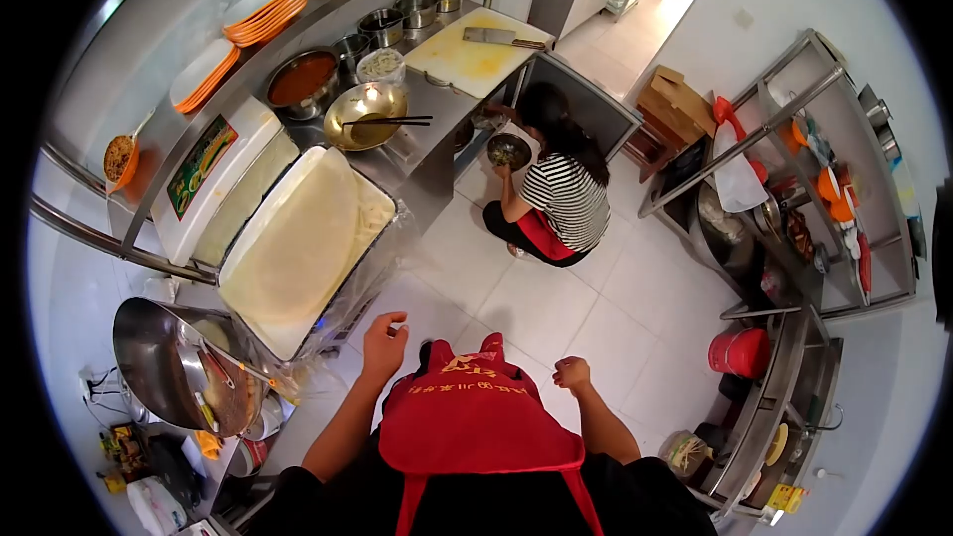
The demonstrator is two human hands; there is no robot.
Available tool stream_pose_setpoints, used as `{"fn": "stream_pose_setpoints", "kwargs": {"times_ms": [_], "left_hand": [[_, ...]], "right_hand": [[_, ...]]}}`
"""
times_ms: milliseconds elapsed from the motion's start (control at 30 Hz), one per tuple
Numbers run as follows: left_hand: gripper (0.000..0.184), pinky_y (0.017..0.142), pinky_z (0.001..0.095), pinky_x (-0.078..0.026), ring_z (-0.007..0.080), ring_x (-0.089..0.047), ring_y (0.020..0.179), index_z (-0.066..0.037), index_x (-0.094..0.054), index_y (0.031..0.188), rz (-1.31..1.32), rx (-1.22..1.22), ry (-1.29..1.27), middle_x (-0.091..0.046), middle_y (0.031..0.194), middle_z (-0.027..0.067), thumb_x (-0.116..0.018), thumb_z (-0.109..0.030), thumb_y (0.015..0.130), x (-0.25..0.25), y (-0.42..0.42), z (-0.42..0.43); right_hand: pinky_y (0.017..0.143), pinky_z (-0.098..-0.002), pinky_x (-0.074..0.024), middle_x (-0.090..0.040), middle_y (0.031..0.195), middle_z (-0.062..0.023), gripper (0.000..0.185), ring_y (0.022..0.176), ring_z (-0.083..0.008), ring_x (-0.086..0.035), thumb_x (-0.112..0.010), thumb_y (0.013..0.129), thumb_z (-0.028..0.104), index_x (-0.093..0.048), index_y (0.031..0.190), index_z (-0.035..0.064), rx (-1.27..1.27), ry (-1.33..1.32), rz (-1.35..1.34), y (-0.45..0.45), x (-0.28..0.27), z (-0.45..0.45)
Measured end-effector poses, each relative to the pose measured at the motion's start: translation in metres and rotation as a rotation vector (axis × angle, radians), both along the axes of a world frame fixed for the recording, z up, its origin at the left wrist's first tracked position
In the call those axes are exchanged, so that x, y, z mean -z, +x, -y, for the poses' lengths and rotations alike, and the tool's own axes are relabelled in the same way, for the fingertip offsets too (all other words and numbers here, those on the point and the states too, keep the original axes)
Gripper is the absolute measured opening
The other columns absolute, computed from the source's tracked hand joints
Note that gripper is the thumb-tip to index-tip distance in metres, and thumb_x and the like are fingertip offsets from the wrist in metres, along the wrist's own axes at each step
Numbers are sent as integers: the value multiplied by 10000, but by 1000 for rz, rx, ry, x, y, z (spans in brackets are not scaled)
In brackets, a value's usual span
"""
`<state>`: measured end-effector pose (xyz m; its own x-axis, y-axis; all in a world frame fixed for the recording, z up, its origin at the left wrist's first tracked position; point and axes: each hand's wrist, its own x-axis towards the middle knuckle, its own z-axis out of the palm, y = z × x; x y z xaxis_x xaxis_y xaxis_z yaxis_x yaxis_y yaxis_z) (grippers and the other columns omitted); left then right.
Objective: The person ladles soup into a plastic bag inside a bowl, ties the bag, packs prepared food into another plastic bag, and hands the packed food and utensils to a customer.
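My left hand (385, 345) hangs over the tiled floor, holding nothing, its fingers loosely bent and apart. Closest to it is the steel counter's corner, where a tray (288, 345) carries a stack of pale, thin sheets (298, 228) with clear plastic wrap around the edge. On the other side of my red apron (476, 422), my right hand (572, 374) is also bare, with fingers slightly curled and nothing in them. Ahead of me a co-worker (564, 194) in a striped shirt squats at the open under-counter door, holding a metal bowl (508, 151) of dark contents.
Along the left counter are a gold-coloured bowl (365, 104) with chopsticks, a pot of red sauce (303, 79) and a cleaver (496, 37) on a cutting board (462, 60). A wok (149, 357) sits lower left. Metal racks (794, 337) and a red bucket (740, 351) stand right.
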<state>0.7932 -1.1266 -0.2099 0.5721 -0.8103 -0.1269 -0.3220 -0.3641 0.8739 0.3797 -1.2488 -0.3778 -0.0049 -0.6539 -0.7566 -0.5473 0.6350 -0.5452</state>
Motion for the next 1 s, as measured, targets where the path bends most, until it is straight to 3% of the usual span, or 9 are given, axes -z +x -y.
{"fn": "stream_pose_setpoints", "kwargs": {"times_ms": [133,167,267,333,400,667,767,1000], "left_hand": [[230,671,312,-504,188,-615,710,-24,-639,1060,30,94,-9,-641,1024,120,-616,-69,835,-14,-42,17],[230,671,312,-504,188,-615,710,-24,-639,1060,33,86,-5,-641,1024,120,-616,-69,835,-19,-51,18],[231,672,314,-503,204,-618,716,-26,-635,1062,64,106,-21,-636,1031,126,-620,-81,838,-28,-60,26],[230,669,315,-503,208,-619,717,-23,-633,1060,100,97,-23,-636,1031,125,-624,-85,839,-26,-64,25],[229,667,316,-502,208,-618,716,-23,-633,1060,123,65,-10,-637,1026,126,-625,-84,839,-28,-69,22],[230,653,313,-501,207,-614,700,-25,-631,1064,112,-33,49,-641,1019,124,-629,-78,840,-32,-68,0],[223,650,310,-502,206,-616,692,-30,-632,1058,33,-37,77,-641,1019,120,-632,-77,840,-19,-55,-7],[214,652,312,-506,197,-624,690,-28,-632,1052,41,-50,3,-643,1019,116,-630,-74,843,-9,-18,8]], "right_hand": [[403,-325,-481,-651,645,-151,136,492,-216,-627,-560,831,102,-606,866,-21,70,14,-32,-40,-1,14],[405,-330,-486,-646,648,-153,124,492,-225,-624,-559,840,89,-596,794,-21,73,82,-31,-48,-6,15],[445,-335,-509,-649,705,-172,142,531,-244,-625,-570,848,84,-600,861,-54,23,213,-117,-93,43,3],[453,-354,-519,-653,721,-181,158,548,-271,-635,-563,875,87,-594,841,-64,131,290,-109,-110,55,-10],[416,-363,-504,-648,662,-173,176,511,-266,-633,-541,862,62,-590,729,-43,115,312,-159,-117,55,-21],[433,-357,-535,-678,702,-169,187,519,-261,-652,-532,866,62,-604,741,-57,-33,363,-150,-83,66,1],[438,-355,-543,-678,689,-161,195,520,-242,-655,-537,863,82,-617,734,-41,-109,226,-75,-55,82,30],[436,-321,-526,-674,680,-146,177,506,-220,-646,-542,822,102,-645,839,-41,-147,57,-12,29,-1,72]]}}
